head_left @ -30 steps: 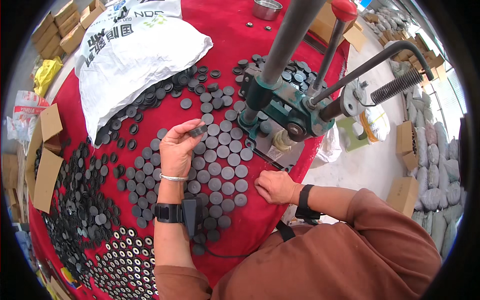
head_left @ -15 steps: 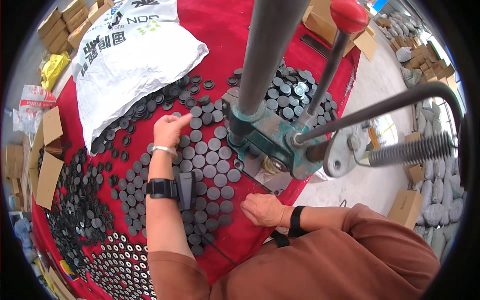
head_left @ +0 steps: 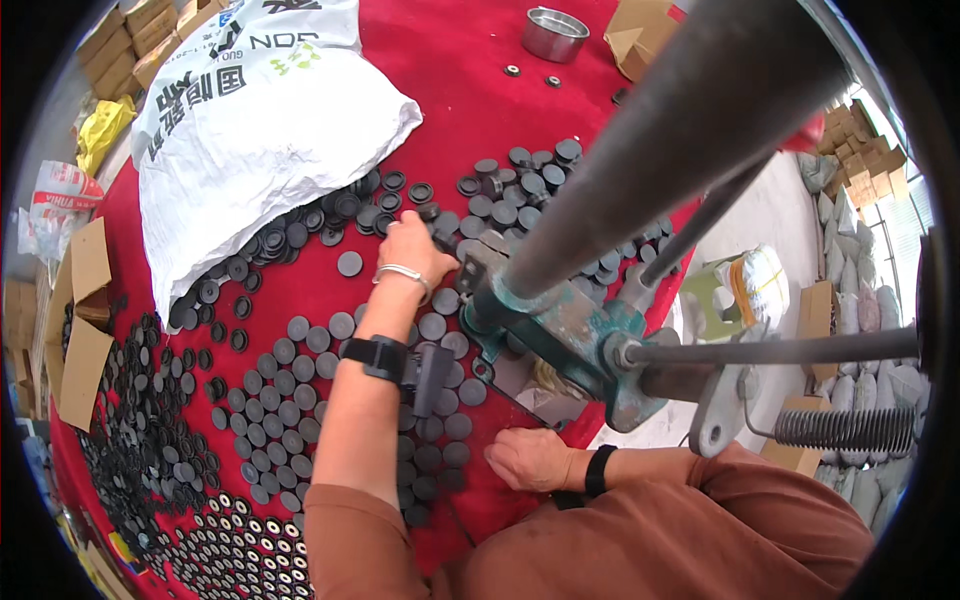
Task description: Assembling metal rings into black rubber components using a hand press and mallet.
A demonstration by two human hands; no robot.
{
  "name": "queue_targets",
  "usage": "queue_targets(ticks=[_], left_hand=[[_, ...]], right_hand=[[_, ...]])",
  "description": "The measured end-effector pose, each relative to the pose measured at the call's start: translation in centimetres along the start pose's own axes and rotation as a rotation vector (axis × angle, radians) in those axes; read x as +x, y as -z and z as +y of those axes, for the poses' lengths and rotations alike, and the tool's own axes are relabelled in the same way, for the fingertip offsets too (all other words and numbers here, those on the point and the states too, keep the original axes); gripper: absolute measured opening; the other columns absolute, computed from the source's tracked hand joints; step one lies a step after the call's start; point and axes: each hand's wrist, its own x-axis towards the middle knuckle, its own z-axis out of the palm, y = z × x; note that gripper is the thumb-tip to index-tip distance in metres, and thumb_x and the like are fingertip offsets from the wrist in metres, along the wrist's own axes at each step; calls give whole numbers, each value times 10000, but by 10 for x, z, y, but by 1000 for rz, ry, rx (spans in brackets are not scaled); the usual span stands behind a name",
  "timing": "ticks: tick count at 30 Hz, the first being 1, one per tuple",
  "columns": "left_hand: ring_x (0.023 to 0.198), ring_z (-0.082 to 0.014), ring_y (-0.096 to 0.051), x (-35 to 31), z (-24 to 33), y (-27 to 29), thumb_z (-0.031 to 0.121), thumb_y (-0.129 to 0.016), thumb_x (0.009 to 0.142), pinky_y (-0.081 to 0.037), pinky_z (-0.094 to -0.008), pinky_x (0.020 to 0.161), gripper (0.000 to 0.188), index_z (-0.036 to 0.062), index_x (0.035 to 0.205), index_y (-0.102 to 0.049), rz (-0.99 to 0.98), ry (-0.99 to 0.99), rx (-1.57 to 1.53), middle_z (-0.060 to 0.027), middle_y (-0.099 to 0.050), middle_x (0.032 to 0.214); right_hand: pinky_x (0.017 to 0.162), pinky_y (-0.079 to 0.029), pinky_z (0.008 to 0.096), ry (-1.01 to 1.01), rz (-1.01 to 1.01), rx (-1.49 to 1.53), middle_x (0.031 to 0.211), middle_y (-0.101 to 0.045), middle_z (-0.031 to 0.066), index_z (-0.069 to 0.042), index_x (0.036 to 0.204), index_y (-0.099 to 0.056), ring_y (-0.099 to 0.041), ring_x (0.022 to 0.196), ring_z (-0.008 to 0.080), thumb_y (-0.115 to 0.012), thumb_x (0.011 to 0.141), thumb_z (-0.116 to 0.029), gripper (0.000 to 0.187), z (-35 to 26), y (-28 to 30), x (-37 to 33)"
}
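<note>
My left hand (head_left: 414,252), wearing a bracelet, reaches out among round dark grey caps (head_left: 445,222) close to the press. Its thumb and fingers are apart, against several caps, one of them tilted. Below that forearm a flat patch of caps (head_left: 272,404) covers the red cloth. My right hand (head_left: 530,460) rests near the table's front edge with fingers curled closed; whatever is inside them is hidden. Just beyond it stands the green hand press (head_left: 550,330), with a thick grey column and a long lever (head_left: 770,346).
A white woven sack (head_left: 280,120) lies at the back left, more caps by its edge. Ring-shaped pieces with pale centres (head_left: 235,545) lie in rows at the lower left. A metal bowl (head_left: 555,36) stands at the back. An open cardboard box (head_left: 88,365) is at the left edge.
My left hand has moved right toward the press, and caps where it was have shifted, baring red cloth. The view has turned, bringing the metal bowl in. My right hand stays nearly where it was.
</note>
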Motion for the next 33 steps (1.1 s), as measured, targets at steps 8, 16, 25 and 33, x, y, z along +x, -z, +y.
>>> queue_targets(ticks=[8, 16, 25, 33], left_hand=[[981, -433, -532, 22, 54, -21, 59, -656, 679, -468, -462, 837, 581, -14, 1186, -381, 82, -47, -395, -289, -400, 1159], [1145, -367, -440, 11, 23, -17, 219, -605, 752, -434, -459, 889, 613, 91, 1309, -385, 43, -302, -65, -114, -385, 1358], [935, -323, -583, -29, -74, 55, 207, -719, 698, -486, -418, 785, 287, 104, 957, -653, 194, -12, 208, -139, -559, 1070], [887, -184, -591, -37, -100, 52, 106, -565, 856, -523, -323, 792, 302, -29, 1125, -558, -251, -3, -1110, -86, -592, 1010]], right_hand=[[535, -475, 301, -16, 8, -23, 717, -485, 43, -100, 807, -546, -563, 648, 202, -585, 773, -159, 79, -2, -1, 1], [530, -472, 300, -36, 7, -3, 709, -490, 41, -101, 790, -546, -564, 635, 202, -587, 762, -148, 69, -6, -2, 2], [513, -460, 301, -16, 22, -15, 690, -503, 36, -100, 807, -559, -562, 615, 195, -624, 718, -126, 113, -4, 0, 4], [516, -457, 291, -28, 49, -31, 692, -503, 32, -103, 804, -561, -561, 614, 188, -626, 716, -126, 112, -3, -2, 1]])
